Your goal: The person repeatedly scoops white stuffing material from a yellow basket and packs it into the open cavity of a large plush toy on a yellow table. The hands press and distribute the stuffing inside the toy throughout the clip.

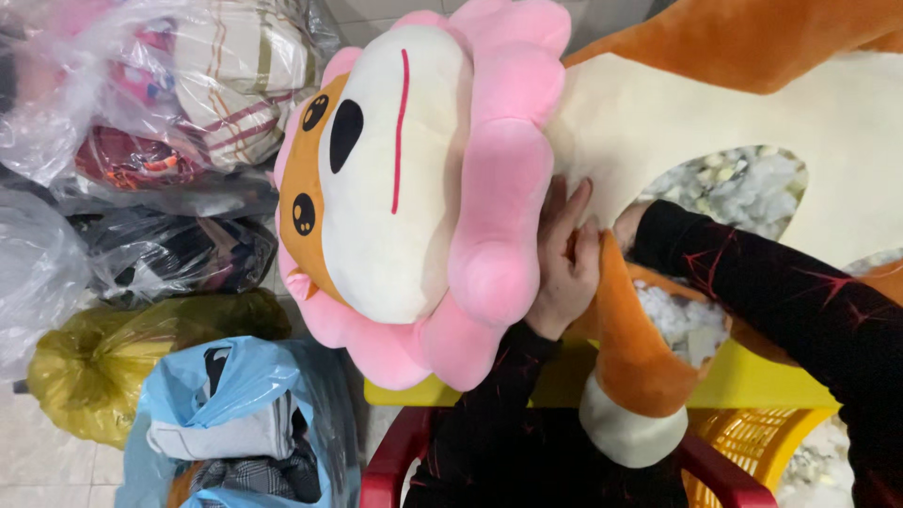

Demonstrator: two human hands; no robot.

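Pale floor tiles show at the lower left under even indoor light. On them lie clear plastic bags of fabric, an olive-yellow bag and a blue bag. A red chair and a yellow basket stand below.

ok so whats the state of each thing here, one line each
plush lion: lying on its side, body seam open, white stuffing showing
left hand: gripping the plush at the neck
right hand: mostly hidden, pushed into the plush
blue bag: open, clothes inside
yellow bag: closed
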